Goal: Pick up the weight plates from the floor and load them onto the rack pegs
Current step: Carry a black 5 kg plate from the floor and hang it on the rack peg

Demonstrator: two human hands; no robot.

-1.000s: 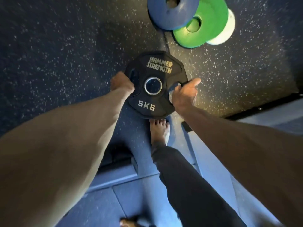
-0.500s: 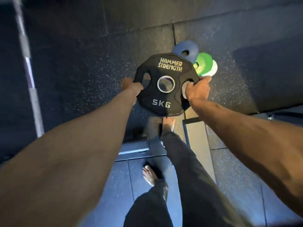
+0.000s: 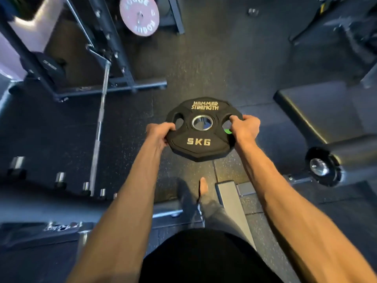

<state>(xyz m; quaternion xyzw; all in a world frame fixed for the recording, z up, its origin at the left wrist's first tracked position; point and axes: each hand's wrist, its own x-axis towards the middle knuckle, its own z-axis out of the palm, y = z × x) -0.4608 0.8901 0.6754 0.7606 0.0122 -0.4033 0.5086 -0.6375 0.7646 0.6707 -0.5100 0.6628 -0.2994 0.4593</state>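
Note:
A black 5 KG weight plate (image 3: pixel 199 139) marked HAMMER STRENGTH is held flat in the air in front of me, well above the floor. My left hand (image 3: pixel 158 133) grips its left edge at the cut-out. My right hand (image 3: pixel 244 127) grips the right edge, fingers hooked through the right cut-out. A sliver of a green plate (image 3: pixel 227 131) on the floor shows through that cut-out. A row of short metal rack pegs (image 3: pixel 60 177) runs along the lower left. One more peg with a chrome end (image 3: pixel 319 166) sticks out at the right.
A barbell (image 3: pixel 99 127) lies on the speckled rubber floor at the left, beside a dark rack frame (image 3: pixel 114 84). A pale pink plate (image 3: pixel 139 16) hangs at the top. A padded bench (image 3: pixel 326 111) stands at the right. My bare foot (image 3: pixel 203 185) is below the plate.
The plate has been lifted higher off the floor, and my view has swung up from the floor plates to the racks. The blue and green plates are now almost hidden beneath it.

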